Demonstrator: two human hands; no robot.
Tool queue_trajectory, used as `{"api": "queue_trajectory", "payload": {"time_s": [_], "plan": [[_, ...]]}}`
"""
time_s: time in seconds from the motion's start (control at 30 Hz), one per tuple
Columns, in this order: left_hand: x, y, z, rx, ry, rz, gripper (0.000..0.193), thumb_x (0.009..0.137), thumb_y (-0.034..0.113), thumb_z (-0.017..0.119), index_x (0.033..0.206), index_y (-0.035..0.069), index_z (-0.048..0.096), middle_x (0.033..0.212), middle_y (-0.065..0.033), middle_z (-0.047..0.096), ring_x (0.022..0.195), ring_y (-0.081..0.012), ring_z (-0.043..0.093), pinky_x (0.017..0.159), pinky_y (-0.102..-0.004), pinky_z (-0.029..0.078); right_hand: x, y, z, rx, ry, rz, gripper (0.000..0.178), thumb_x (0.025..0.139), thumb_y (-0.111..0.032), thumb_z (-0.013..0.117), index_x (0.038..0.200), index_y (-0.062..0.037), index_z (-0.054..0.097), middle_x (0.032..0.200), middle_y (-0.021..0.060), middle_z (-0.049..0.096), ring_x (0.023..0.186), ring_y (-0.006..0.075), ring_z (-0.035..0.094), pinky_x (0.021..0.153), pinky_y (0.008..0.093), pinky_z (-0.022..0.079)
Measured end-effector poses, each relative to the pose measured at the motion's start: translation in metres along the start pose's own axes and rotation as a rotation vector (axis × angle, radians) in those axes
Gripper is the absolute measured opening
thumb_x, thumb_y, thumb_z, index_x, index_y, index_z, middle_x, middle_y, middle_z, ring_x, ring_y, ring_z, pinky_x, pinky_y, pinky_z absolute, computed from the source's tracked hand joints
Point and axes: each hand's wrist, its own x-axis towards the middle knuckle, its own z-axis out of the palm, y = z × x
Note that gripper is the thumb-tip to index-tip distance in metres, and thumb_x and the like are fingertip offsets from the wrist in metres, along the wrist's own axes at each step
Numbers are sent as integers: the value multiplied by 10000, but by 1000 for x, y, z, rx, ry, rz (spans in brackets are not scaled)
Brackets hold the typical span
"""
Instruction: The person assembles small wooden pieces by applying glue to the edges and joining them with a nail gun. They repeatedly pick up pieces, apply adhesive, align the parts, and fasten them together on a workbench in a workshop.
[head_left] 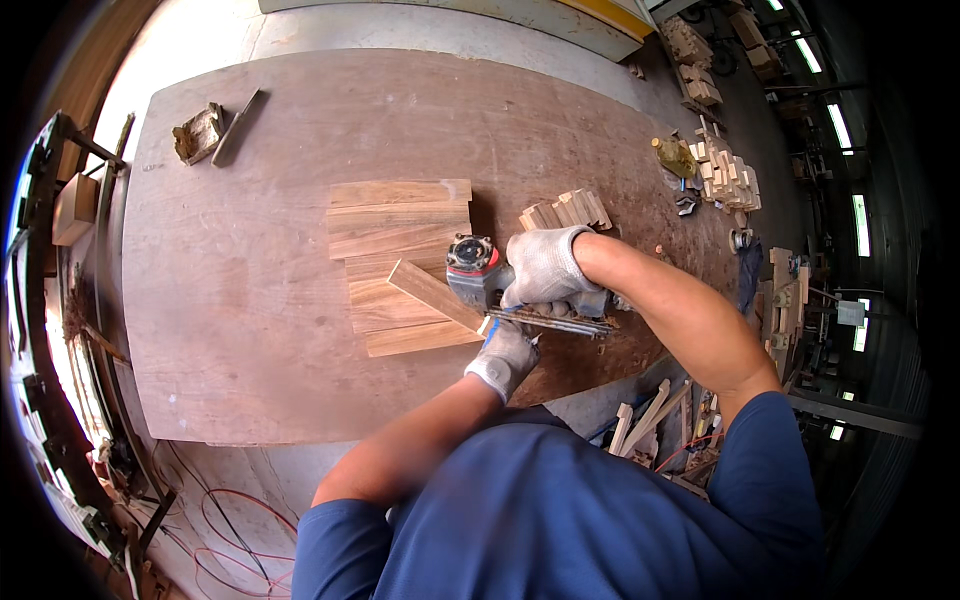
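My right hand [548, 266], in a whitish work glove, is wrapped round the handle of a grey nail gun [468, 283] with a black round cap and a red band. Its long metal magazine [560, 321] points to the right. Just below, my gloved left hand [508, 352] grips the near end of a narrow wooden strip [433, 293]. That strip lies slanted, its far end over a stack of flat wooden boards [400, 218]. The gun's nose sits close to the strip's near end; whether they touch is hidden.
A brown wooden worktable [240, 280] spreads under everything. Small wood blocks [566, 209] lie beyond my right hand. At the far left are a crumpled box [199, 134] and a thin tool [236, 128]. More cut wood pieces [728, 177] are piled at the right. Red hoses [235, 560] trail on the floor.
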Motion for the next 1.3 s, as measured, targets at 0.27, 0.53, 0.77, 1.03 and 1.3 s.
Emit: {"api": "queue_trajectory", "payload": {"time_s": [0.27,0.53,0.77,1.03,1.3], "plan": [[-1,4,-8,76,216,89,378,912,105,548,1277,123,645,1247,-144,676,1181,-352,609,1036,-471,461,3,-1,0,-48,-26,-1,372,917,-277,690,748,50,740,665,122,724,543,210,697,542,359,573],[-4,5,-8,-1,167,26,391,909,103,561,1284,150,661,1242,-151,691,1186,-348,624,1048,-463,465,2,-2,1,-61,-20,2,368,912,-275,689,755,53,745,663,123,728,544,215,702,552,364,575],[-8,7,-16,-31,38,-56,451,904,126,555,1345,128,652,1290,-174,690,1213,-375,625,1087,-477,452,5,3,3,-70,-19,-1,378,903,-275,697,765,74,739,676,134,732,550,218,713,555,365,584],[-7,4,-14,5,118,44,472,875,119,564,1340,108,642,1277,-178,689,1224,-387,616,1083,-479,451,6,4,4,-79,-20,3,387,907,-279,693,749,71,743,660,135,730,552,218,714,562,363,583],[-5,1,-4,18,101,10,477,868,89,559,1334,158,636,1271,-153,686,1221,-391,607,1082,-479,447,3,2,4,-94,-2,5,376,904,-269,685,761,73,744,668,137,733,564,220,721,575,366,588]]}}
